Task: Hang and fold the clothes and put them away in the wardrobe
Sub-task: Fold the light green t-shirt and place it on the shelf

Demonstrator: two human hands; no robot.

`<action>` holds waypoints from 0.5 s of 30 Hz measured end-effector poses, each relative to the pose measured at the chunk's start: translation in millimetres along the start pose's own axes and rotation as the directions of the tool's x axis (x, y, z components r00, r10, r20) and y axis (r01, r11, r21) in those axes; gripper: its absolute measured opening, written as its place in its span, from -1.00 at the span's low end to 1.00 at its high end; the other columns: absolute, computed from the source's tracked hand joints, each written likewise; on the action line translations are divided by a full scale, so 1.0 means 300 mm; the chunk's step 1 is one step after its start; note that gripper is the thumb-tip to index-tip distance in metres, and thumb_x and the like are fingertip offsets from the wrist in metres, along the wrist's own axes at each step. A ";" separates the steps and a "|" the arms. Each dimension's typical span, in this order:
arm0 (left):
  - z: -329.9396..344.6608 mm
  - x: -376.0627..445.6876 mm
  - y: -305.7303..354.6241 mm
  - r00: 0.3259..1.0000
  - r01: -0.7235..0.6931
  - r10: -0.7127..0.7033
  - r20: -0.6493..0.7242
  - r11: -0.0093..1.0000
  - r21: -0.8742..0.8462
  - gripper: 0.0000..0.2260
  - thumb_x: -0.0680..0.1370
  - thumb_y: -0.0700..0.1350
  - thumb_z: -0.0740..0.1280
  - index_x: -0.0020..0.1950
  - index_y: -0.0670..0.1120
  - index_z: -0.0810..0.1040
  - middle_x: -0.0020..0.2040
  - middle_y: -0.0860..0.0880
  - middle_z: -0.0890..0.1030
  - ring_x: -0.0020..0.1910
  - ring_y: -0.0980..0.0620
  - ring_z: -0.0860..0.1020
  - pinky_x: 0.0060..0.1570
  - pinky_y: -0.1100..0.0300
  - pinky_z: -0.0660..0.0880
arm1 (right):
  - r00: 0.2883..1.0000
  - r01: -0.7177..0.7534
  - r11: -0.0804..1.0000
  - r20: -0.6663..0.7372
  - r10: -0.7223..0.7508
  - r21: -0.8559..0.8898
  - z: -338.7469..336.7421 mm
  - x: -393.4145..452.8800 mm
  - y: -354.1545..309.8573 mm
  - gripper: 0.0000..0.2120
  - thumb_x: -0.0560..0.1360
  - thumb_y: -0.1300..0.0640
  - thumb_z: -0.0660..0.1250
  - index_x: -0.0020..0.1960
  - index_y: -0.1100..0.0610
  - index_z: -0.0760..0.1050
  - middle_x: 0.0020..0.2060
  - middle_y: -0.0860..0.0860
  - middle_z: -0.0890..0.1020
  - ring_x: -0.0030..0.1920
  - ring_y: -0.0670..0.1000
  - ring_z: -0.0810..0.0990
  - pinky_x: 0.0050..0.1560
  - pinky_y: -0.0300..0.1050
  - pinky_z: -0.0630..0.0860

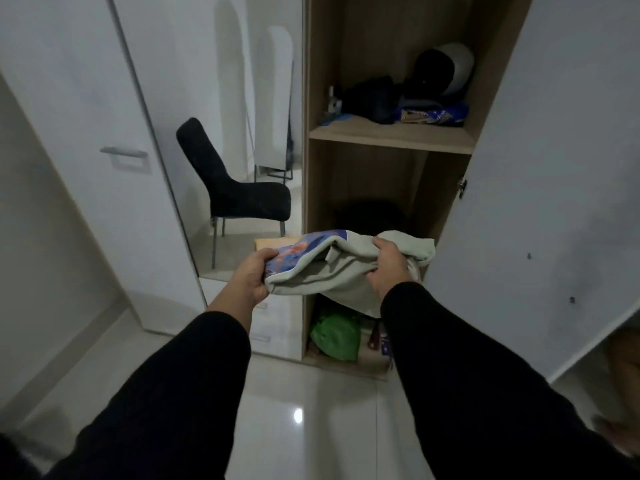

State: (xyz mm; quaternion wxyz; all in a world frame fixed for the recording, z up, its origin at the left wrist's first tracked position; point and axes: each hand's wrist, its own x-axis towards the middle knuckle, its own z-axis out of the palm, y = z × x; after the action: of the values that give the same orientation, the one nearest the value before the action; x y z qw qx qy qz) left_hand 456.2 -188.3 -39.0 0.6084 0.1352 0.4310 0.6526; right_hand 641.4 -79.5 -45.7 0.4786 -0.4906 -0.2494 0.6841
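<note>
I hold a folded pale grey-green garment (341, 268) with a blue and orange print on its left end, level with the wardrobe's middle compartment. My left hand (251, 271) grips the printed end. My right hand (389, 265) grips the right part from above. The open wooden wardrobe (313, 188) stands straight ahead. Its middle compartment is dark, with a dim dark shape at the back. Part of the garment hangs down over the shelf edge below.
The upper shelf (391, 135) carries dark bags, a white and black helmet and a blue packet. A green bag (336, 336) sits in the bottom compartment. The white door (554, 188) stands open on the right. A mirror door to the left reflects a black chair (235, 192).
</note>
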 end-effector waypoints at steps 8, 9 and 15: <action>0.060 0.371 0.060 0.970 0.128 -0.153 0.192 0.982 0.137 -0.76 0.63 -0.21 0.08 0.11 -0.33 0.45 -0.16 -0.25 0.67 -0.28 -0.07 0.68 -0.23 0.09 0.62 | 0.995 -0.005 0.996 -0.096 0.014 0.092 0.021 0.321 -0.015 -0.46 0.36 0.06 0.40 0.30 0.18 0.43 0.06 0.16 0.64 -0.01 0.18 0.65 -0.01 0.05 0.60; 0.068 0.416 0.075 0.962 0.150 -0.183 0.205 0.975 0.164 -0.77 0.62 -0.21 0.09 0.11 -0.32 0.46 -0.18 -0.23 0.68 -0.28 -0.06 0.68 -0.23 0.11 0.62 | 0.993 0.004 0.996 -0.114 0.006 0.093 0.029 0.345 -0.024 -0.49 0.39 0.07 0.39 0.30 0.19 0.43 0.06 0.17 0.64 0.00 0.19 0.65 0.04 0.08 0.59; 0.129 0.750 0.112 0.971 0.198 -0.237 0.035 0.876 0.441 -0.72 0.63 -0.24 0.10 0.29 -0.29 0.43 -0.36 -0.10 0.67 -0.47 0.05 0.62 -0.48 0.27 0.55 | 0.985 0.000 0.993 -0.169 0.021 0.122 0.042 0.503 -0.095 -0.58 0.52 0.11 0.31 0.34 0.19 0.38 0.19 0.15 0.55 0.14 0.14 0.56 0.10 0.03 0.54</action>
State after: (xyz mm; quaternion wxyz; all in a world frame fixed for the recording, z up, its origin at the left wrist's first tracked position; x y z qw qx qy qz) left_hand 410.4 35.8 -70.1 0.6509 0.2465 0.5505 0.4609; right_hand 632.5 69.8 -82.8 0.5234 -0.5184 -0.1630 0.6563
